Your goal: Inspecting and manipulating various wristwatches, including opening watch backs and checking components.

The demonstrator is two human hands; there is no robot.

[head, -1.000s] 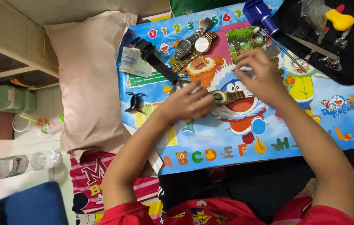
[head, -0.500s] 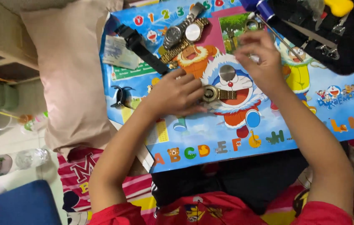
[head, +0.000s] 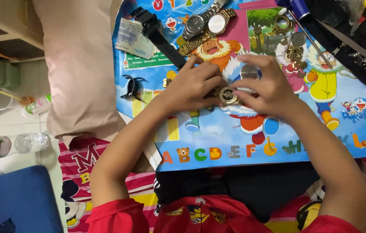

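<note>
gold watch case (head: 226,95) sits between your two hands at the middle of the cartoon play mat (head: 355,129). your left hand (head: 191,86) pinches it from the left side, fingers curled tight around it. your right hand (head: 269,88) closes on its right edge and also holds a round silver case back (head: 248,70) under the fingertips. two metal wristwatches (head: 206,25) lie further up the mat.

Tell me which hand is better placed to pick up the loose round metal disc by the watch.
Right hand: its fingers already curl around the disc, while the left hand pins the watch.
</note>
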